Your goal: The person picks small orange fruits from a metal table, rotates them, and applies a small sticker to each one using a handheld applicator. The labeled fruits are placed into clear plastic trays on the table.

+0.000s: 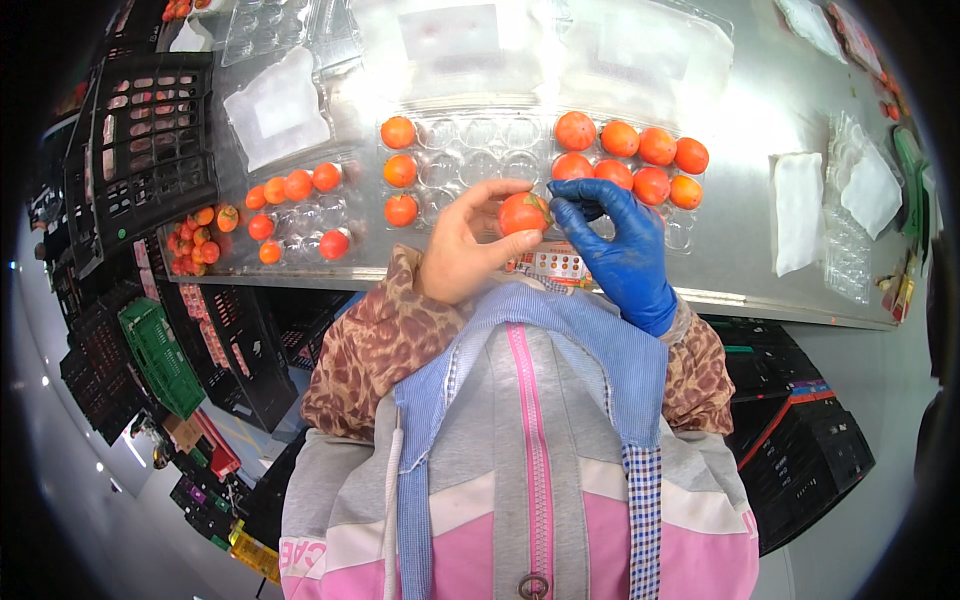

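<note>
A ripe orange-red persimmon (523, 213) with a green calyx rests in my bare left hand (472, 244), between fingers and thumb. The calyx faces right, towards my right hand (619, 244) in a blue glove. Its thumb and fingertips are bent close to the calyx; whether they pinch it I cannot tell. Behind my hands lies a clear plastic tray (480, 133) with persimmons down its left column. To the right, another clear tray (679, 229) bears rows of persimmons (619, 139), partly hidden by my glove. A printed card (559, 262) shows below my hands.
Left on the metal table (739, 240) are a part-filled clear tray (319, 210), a persimmon pile (196, 244) and a black crate (150, 142). White pads (796, 214) and clear trays (847, 255) lie right. Black crates (806, 457) and a green crate (161, 356) stand below the table.
</note>
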`<action>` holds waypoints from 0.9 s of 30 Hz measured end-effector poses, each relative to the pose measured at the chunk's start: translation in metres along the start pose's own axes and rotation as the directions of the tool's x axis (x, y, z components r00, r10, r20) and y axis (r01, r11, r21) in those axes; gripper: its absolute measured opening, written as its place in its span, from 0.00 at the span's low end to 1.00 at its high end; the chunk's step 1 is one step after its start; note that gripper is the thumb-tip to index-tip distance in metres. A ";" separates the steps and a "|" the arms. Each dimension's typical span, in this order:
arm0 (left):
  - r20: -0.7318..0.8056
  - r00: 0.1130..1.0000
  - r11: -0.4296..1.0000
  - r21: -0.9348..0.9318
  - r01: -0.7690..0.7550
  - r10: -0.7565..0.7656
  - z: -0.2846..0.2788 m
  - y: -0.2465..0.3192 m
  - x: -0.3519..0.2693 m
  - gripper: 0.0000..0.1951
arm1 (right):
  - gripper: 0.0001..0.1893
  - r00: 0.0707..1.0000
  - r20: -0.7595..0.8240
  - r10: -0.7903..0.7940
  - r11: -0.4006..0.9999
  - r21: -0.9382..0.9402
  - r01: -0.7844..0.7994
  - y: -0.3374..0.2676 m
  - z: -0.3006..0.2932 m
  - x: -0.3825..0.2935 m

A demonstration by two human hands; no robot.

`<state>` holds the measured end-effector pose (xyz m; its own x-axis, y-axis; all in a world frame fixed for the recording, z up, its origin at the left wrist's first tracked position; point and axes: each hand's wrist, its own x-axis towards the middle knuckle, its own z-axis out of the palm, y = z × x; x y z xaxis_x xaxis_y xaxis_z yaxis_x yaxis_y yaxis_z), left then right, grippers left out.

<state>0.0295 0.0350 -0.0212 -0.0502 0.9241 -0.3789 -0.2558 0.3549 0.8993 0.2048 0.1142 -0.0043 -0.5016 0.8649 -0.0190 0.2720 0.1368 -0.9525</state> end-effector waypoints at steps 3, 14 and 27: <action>-0.029 0.981 0.924 0.340 -0.172 0.193 0.001 0.003 -0.001 0.25 | 0.12 0.995 0.018 -0.097 0.992 -0.076 0.098 -0.001 0.002 -0.002; 0.158 0.987 0.965 -0.251 0.079 -0.040 0.002 0.005 -0.003 0.27 | 0.07 0.946 0.158 0.284 0.939 0.156 -0.308 0.001 -0.006 -0.001; 0.249 0.968 0.947 -0.303 0.109 -0.031 0.004 -0.006 0.001 0.23 | 0.08 0.919 0.228 0.320 0.923 0.144 -0.357 -0.003 -0.004 -0.002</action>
<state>0.0350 0.0343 -0.0255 0.1996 0.9188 -0.3406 -0.5405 0.3932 0.7438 0.2087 0.1138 -0.0005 -0.5611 0.7291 -0.3919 0.3119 -0.2523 -0.9160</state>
